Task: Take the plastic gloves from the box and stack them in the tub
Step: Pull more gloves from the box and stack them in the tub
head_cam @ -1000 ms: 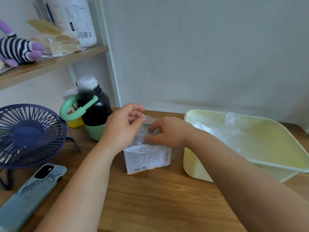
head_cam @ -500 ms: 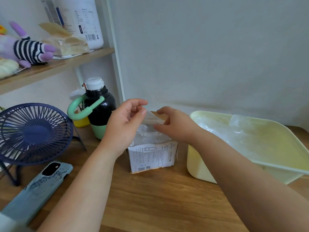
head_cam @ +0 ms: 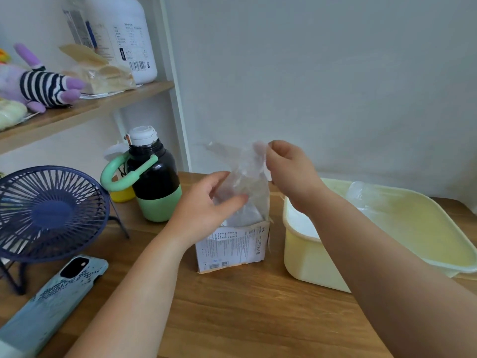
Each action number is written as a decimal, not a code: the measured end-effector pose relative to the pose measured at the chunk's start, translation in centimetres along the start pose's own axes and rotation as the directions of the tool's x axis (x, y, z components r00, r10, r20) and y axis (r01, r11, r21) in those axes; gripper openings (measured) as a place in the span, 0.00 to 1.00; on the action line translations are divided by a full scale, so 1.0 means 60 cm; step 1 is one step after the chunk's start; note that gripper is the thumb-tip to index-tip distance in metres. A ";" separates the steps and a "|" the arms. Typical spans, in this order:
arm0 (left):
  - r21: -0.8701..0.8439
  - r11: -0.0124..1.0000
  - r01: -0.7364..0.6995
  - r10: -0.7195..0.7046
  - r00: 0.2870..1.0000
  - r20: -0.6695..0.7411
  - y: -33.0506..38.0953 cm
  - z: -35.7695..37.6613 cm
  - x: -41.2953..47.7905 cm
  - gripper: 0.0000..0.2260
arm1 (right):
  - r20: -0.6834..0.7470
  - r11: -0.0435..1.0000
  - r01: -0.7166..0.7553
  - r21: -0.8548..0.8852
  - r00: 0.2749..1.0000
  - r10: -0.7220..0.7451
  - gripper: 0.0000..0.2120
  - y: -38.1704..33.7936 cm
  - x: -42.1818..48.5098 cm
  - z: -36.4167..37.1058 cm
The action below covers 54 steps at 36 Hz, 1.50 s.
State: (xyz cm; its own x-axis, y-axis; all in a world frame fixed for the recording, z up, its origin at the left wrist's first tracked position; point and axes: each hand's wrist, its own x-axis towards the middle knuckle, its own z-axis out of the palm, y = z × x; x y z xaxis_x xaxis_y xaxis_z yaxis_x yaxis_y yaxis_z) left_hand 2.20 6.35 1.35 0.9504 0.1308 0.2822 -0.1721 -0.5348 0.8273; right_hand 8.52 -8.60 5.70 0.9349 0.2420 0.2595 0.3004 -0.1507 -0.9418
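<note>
Progress check: partway thru imo. The tub (head_cam: 304, 254) on the right already has a pile of clear gloves (head_cam: 366, 200) in it, bunched toward its far-left end. Can't count them bc they're see-through. The box (head_cam: 232, 248) sits on the desk (head_cam: 245, 313) just left of the tub w/ its top torn open. There's pale film showing in the opening, so prob more gloves to go, how many idk.

Right now one plastic glove (head_cam: 244, 174) is halfway out. It stands up out of the box opening, top end in the air, bottom end down at the box mouth. The right hand (head_cam: 291, 171) is above the box and pinches the glove's top right edge btw thumb and fingertips. The left hand (head_cam: 206, 208) is lower and to the left, just above the box, thumb in front of the film and fingers curved round behind it. Looks like it grips the lower part, tho I can't tell if that's the same glove or the next ones being held down. So the glove hangs btw both hands, right high, left low.

Left to do: get this one free of the box, move it right into the tub on top of the pile, then repeat w/ whatever's in the box.
</note>
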 end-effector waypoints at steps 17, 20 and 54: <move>-0.974 0.224 0.020 -0.145 0.989 -0.013 0.143 0.059 0.044 0.11 | 0.343 0.950 -0.288 0.119 0.910 0.233 0.34 -0.031 -0.052 -0.125; -0.964 0.265 0.036 -0.146 0.989 -0.004 0.151 0.083 0.045 0.04 | 0.272 0.952 -0.218 0.216 0.950 0.156 0.12 -0.021 -0.059 -0.145; 0.474 0.847 -0.242 -0.176 0.714 0.678 0.142 0.218 0.058 0.10 | -0.332 0.387 -0.344 -0.856 0.938 0.099 0.20 0.067 -0.126 -0.283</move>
State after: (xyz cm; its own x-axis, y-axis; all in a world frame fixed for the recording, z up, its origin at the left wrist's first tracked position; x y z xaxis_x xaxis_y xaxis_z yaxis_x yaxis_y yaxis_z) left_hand 7.45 -8.64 3.02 0.8841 -0.3789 -0.2734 -0.2529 -0.8801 0.4018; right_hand 5.85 -27.31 3.59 0.9694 -0.1062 0.2213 -0.0436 -0.9617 -0.2707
